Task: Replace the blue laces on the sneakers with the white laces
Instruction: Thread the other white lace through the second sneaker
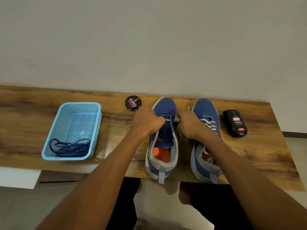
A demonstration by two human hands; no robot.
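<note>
The blue laces (70,148) lie heaped in the near end of the light blue basket (49,147) at the left of the wooden table (25,123), so the stripping looks done for both sneakers. The right-hand sneaker (206,135) already carries a white lace crossed up its front, though how far it runs is hidden by the forearm. The left-hand sneaker (163,138) has barely begun: one white lace (167,120) bar sits across the lowest eyelets, and the tongue above it is bare (most of the threading is still to do, I would say).

The left hand (147,121) is curled tight at the shoe's left edge, apparently gripping one end of that lace. The right hand (187,124) pinches the other end beside the eyelets. A polish tin (133,103) and a black bottle (235,123) stand by.
</note>
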